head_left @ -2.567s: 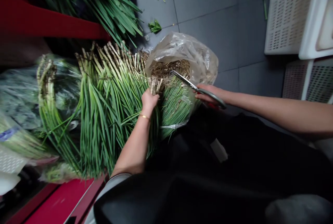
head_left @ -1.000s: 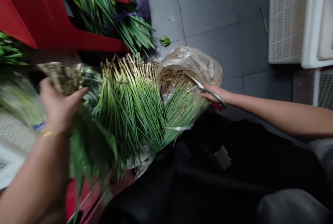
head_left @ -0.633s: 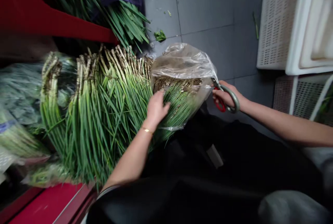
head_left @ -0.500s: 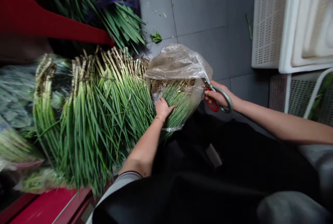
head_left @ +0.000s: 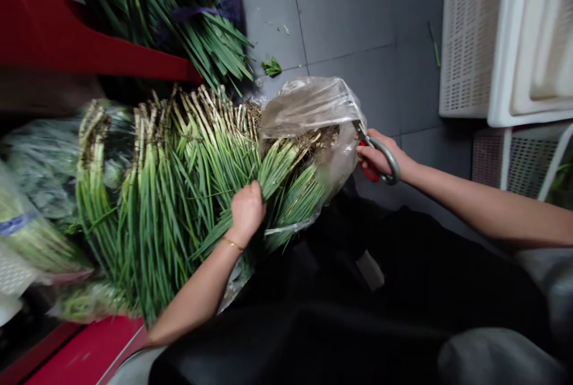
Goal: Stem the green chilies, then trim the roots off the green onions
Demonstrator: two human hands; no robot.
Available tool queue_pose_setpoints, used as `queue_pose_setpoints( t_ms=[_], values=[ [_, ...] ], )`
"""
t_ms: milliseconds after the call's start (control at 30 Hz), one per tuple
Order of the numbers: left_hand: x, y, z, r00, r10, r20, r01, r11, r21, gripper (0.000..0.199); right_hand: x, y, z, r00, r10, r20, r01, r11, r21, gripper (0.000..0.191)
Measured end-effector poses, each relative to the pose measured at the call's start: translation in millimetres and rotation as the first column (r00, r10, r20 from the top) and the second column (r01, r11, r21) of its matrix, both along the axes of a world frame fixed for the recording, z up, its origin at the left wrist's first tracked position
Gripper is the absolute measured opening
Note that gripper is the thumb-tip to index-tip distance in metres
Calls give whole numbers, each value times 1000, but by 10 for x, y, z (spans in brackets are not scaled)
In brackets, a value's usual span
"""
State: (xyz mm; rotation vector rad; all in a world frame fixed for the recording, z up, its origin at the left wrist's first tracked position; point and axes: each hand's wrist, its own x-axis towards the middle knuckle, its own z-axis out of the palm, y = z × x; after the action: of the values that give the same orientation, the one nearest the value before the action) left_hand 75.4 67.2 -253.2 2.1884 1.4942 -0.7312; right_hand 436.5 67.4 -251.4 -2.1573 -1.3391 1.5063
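Observation:
My left hand [head_left: 248,211] is closed round a bunch of green onions [head_left: 280,165], whose pale root ends point up and right, partly out of a clear plastic bag [head_left: 313,104]. More green onions [head_left: 304,197] lie inside the bag, with brown roots at its far side. My right hand [head_left: 380,152] grips scissors [head_left: 388,161] with grey and red handles, and is against the bag's right edge; the blades are partly hidden by plastic. Left of the bag, a wide row of green onions [head_left: 165,194] lies with dirty root ends away from me.
Behind the row stands a red frame [head_left: 111,45], with long green leaves [head_left: 215,39] tied in purple beyond it. Bagged vegetables [head_left: 36,164] lie at far left. White plastic baskets [head_left: 470,39] stand at right on grey floor tiles [head_left: 349,3], which carry leaf scraps [head_left: 271,67].
My left hand has moved left and slightly toward me, drawing a bunch of green onions partly out of the bag. My right hand stays by the bag with the scissors.

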Motion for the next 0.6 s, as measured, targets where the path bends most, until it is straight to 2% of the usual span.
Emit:
queue_pose_setpoints(
  t_ms=[67,133,167,233,267,333,367,400,433,500,567,600],
  values=[
    [34,-293,-151,994,-108,8,109,991,-76,56,1,-10,-93,1000,-4,-6,4,999,-50,43],
    [129,-496,-245,976,-201,81,214,951,-223,64,10,-14,-150,1000,-1,-13,0,996,-88,41],
    [184,-525,-250,966,-227,127,256,918,-302,65,16,-9,-156,1000,-10,-21,8,995,-99,41],
    [300,-410,-201,958,-214,192,276,872,-405,57,17,23,-114,994,-74,-77,64,990,-126,40],
    [366,-278,-176,963,-173,207,245,884,-399,50,5,52,-68,983,-125,-133,103,982,-160,41],
    [522,63,-197,977,-43,209,99,959,-267,44,-47,132,55,934,-221,-282,148,954,-259,41],
    [612,236,-256,980,42,194,-5,983,-183,46,-83,179,119,900,-247,-359,138,943,-302,41],
    [707,388,-346,976,136,169,-113,984,-135,52,-120,225,174,869,-251,-427,109,938,-328,41],
    [801,510,-455,964,231,134,-213,967,-138,60,-153,269,214,848,-238,-474,73,938,-340,40],
    [957,641,-673,920,384,73,-358,902,-240,69,-185,342,237,844,-211,-494,32,938,-345,39],
    [1034,636,-797,881,456,127,-388,849,-359,61,-158,389,197,872,-229,-432,81,939,-335,38],
    [1034,600,-805,861,465,206,-364,847,-388,56,-126,404,168,882,-251,-399,130,943,-306,37]
  ],
)
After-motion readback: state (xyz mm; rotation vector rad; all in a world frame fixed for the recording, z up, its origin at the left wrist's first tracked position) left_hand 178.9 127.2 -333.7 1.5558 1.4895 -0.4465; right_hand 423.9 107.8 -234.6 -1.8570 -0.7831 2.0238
